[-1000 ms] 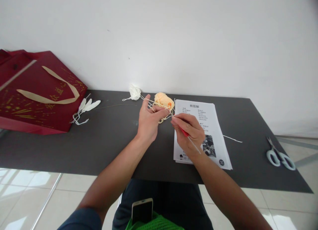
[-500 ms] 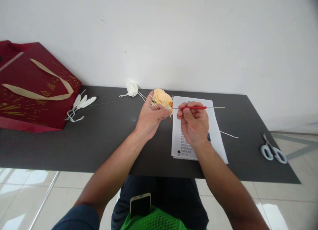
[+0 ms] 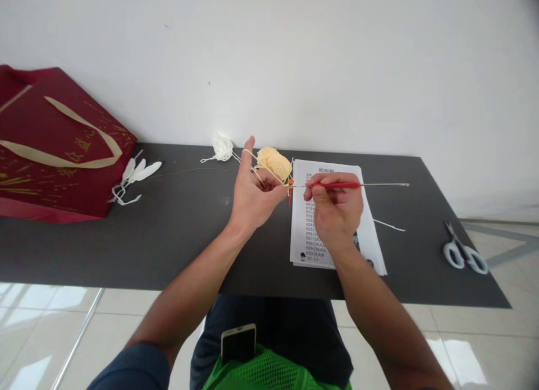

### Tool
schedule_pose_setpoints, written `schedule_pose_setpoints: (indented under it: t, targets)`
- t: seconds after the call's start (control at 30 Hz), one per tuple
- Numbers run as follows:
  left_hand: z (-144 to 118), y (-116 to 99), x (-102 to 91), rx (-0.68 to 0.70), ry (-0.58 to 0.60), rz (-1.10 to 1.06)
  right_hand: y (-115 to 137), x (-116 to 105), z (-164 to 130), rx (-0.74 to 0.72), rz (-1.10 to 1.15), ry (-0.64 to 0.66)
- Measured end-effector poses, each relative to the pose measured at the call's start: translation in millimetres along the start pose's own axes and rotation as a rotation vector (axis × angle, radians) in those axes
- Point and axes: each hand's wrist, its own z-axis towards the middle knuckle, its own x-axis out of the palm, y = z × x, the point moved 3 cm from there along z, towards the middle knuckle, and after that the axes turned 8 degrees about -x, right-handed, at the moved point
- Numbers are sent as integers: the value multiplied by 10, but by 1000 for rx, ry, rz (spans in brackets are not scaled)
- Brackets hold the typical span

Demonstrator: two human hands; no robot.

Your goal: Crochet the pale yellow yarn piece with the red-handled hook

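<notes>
My right hand [image 3: 337,205] grips a crochet hook [image 3: 339,185] by its red handle, its thin metal ends pointing left and right. The left tip reaches the pinched thumb and fingers of my left hand [image 3: 259,193]. Pale yellow yarn [image 3: 267,168] runs over my raised left index finger down to that pinch. Any worked piece there is too small or hidden to make out. A small orange marker [image 3: 290,182] hangs beside the left fingertips. Just behind the left hand lies a ball of pale yellow yarn [image 3: 275,163].
Printed pattern sheets [image 3: 315,244] lie under my right hand. Scissors [image 3: 465,252] rest at the right of the dark table [image 3: 181,249]. A white yarn ball [image 3: 222,147], white crocheted pieces [image 3: 141,171] and a red bag [image 3: 63,148] stand on the left.
My left index finger has lifted, stretching the yarn up from the pinch. The right hand with the crochet hook has shifted slightly to the right.
</notes>
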Motion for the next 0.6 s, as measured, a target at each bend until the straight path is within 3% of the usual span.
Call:
schedule_pose_setpoints:
  t: [0.4,0.6]
  targets:
    - [49,43,19,-21,133,-123,-123,-9,39,439,325,-58]
    - [34,24,23,-3,77,-102,-143,75,-27,482,333,-125]
